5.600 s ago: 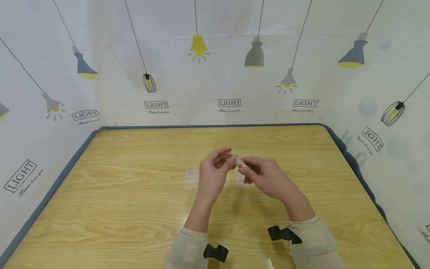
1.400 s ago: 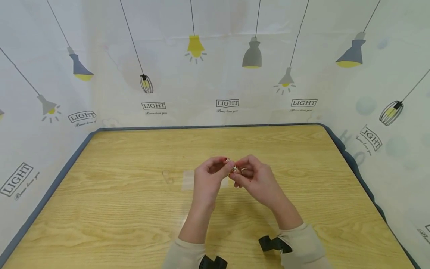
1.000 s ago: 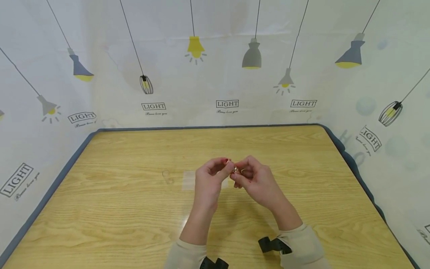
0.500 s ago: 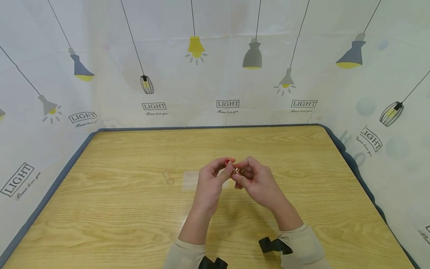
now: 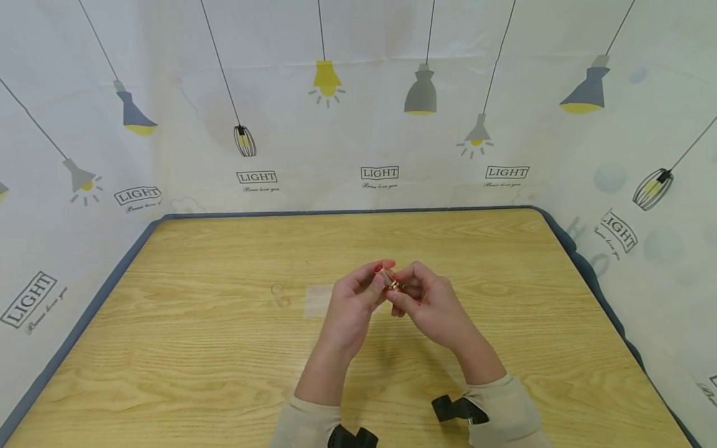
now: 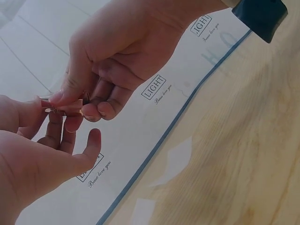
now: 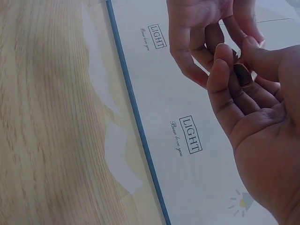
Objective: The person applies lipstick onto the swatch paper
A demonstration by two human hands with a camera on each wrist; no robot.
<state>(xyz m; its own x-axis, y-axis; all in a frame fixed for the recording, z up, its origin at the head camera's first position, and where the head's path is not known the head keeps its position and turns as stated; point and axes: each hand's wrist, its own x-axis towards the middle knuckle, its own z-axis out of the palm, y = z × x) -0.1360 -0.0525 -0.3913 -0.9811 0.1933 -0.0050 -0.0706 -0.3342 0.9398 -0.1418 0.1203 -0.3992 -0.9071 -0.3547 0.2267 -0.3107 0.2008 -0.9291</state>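
Observation:
In the head view a small, shiny rose-gold metal piece (image 5: 385,275) is held between both hands above the table. It looks like a short tube, with its end facing up and left. The left hand (image 5: 354,306) pinches it with thumb and fingertips. From the other side, the right hand (image 5: 430,305) grips its lower end between thumb and curled fingers. Seen from the left wrist, the rose-gold piece (image 6: 72,108) lies mostly behind fingers. A dark hollow in the metal piece (image 7: 242,75) shows in the right wrist view, but its exact kind I cannot tell.
Translucent white strips (image 5: 317,301) lie flat on the wooden table (image 5: 196,348) under the hands. To their left lies a thin, clear, loop-shaped thing (image 5: 280,295). Printed white cloth (image 5: 313,137) surrounds the table's back and sides, beyond a blue-grey edge.
Several seconds ago the hands held a glinting, clear-looking item; since then the clear loop-shaped thing has appeared on the table. In the last second the left fingers have shifted, exposing more of the rose-gold piece.

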